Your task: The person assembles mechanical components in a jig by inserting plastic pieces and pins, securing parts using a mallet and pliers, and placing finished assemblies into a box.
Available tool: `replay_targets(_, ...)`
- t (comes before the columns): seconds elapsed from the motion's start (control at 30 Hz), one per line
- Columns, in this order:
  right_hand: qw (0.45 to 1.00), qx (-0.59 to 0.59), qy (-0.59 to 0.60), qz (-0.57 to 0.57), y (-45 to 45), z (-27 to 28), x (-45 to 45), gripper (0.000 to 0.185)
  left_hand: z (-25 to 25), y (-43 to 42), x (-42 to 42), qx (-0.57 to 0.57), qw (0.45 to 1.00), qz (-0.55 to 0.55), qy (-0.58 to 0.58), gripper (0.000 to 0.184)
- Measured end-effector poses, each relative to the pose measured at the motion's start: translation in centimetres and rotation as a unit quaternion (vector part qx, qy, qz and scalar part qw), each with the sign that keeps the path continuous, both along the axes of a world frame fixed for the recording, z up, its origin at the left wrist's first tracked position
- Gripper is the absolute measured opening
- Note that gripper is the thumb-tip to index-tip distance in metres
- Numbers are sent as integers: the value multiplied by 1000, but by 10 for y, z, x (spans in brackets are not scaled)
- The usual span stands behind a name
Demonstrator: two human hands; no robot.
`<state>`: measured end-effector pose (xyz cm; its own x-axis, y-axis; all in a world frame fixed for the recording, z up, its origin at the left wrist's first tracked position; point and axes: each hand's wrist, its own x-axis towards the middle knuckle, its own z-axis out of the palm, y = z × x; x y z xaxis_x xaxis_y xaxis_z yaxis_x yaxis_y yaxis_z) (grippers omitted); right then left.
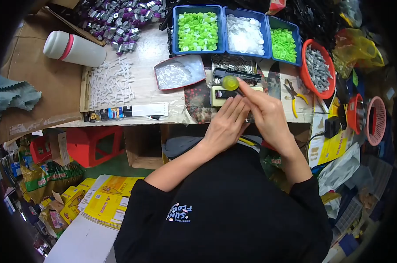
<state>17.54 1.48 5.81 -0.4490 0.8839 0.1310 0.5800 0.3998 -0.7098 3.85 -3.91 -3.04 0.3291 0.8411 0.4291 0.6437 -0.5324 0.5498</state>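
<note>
My right hand (268, 111) is closed around a tool with a round, translucent yellow-green head (230, 82). This head hangs above a cream-coloured block (216, 101) at the table's front edge. A black plastic part (223, 94) lies in the block. My left hand (224, 129) reaches in from below, fingers straight and together, the fingertips on the black part's near edge. Its thumb is hidden, and the right hand covers the block's right side. Just behind the block is a metal tray (235, 63) of thin metal pieces, with black strips across it.
Blue bins (222, 48) hold green and white plastic pieces. A red basket (331, 90) holds grey pieces. White parts (113, 83), a dish of clear pieces (181, 83), yellow-handled pliers (297, 98), a white bottle (82, 50) and purple-and-metal parts (119, 22) surround the work spot.
</note>
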Motion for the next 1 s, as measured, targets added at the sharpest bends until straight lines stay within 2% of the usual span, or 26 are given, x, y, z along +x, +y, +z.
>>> replay_targets(0.03,1000,-2,-1,1,2,-3,-5,42,-2,0,-1,-14,1000,-8,-10,48)
replay_targets(0.07,997,-48,-62,24,5,-6,-10,43,-3,-1,-1,-29,999,-19,-20,42)
replay_targets(0.1,987,-91,-124,45,6,-8,-11,45,-4,1,-1,3,1000,-15,-16,34)
replay_targets(0.17,988,-40,-135,63,12,-6,-10,46,1,6,-4,4,999,-21,-27,32)
replay_targets(0.23,996,15,-60,64,4,-1,-14,47,0,1,-4,-12,999,-22,-39,31)
replay_targets(0.27,985,-21,-154,73,5,-6,-12,47,-3,1,-4,-28,999,-20,-36,30)
replay_targets(0.33,986,-14,-147,73,5,-14,-12,45,-6,0,-5,-17,999,-21,-37,26)
replay_targets(0.4,989,5,-125,77,0,-16,-11,44,-10,0,-6,-51,997,-47,-16,29)
replay_targets(0.43,982,-21,-171,82,1,-14,-11,44,-6,4,-3,33,999,-4,16,34)
replay_targets(0.47,972,-54,-213,79,-3,-12,-11,44,-5,2,-3,20,1000,-3,4,38)
replay_targets(0.5,974,-63,-206,65,-4,-10,-12,45,-4,1,-4,10,1000,-8,-9,41)
replay_targets(0.53,988,-34,-143,53,1,-14,-8,45,-5,-2,-6,-55,998,-19,-1,45)
replay_targets(0.6,1000,-5,24,17,-1,-20,6,42,-1,0,-7,-31,999,-31,21,43)
replay_targets(0.63,998,-12,38,-49,-2,-20,15,40,-1,2,-5,15,1000,-14,11,40)
replay_targets(0.67,991,-23,50,-119,-8,-19,24,38,0,0,-5,13,1000,-12,11,40)
replay_targets(0.73,974,-24,25,-225,-10,-27,45,36,4,3,-5,20,999,-13,21,40)
replay_targets(0.8,969,-20,-16,-244,-11,-37,62,38,7,7,-3,36,999,-4,23,39)
replay_targets(0.87,948,-61,-155,-271,-14,-54,74,39,15,15,0,51,998,4,25,37)
replay_targets(0.9,947,-61,-154,-275,-15,-64,75,39,24,22,1,34,999,5,12,33)
replay_targets(0.93,962,9,-117,-246,-14,-74,76,40,27,31,4,18,1000,5,-1,30)
replay_targets(0.97,970,82,-81,-216,-12,-80,77,41,22,43,11,72,997,27,9,18)
replay_targets(1.0,971,83,-57,-216,-11,-79,78,33,22,49,13,46,996,28,64,13)
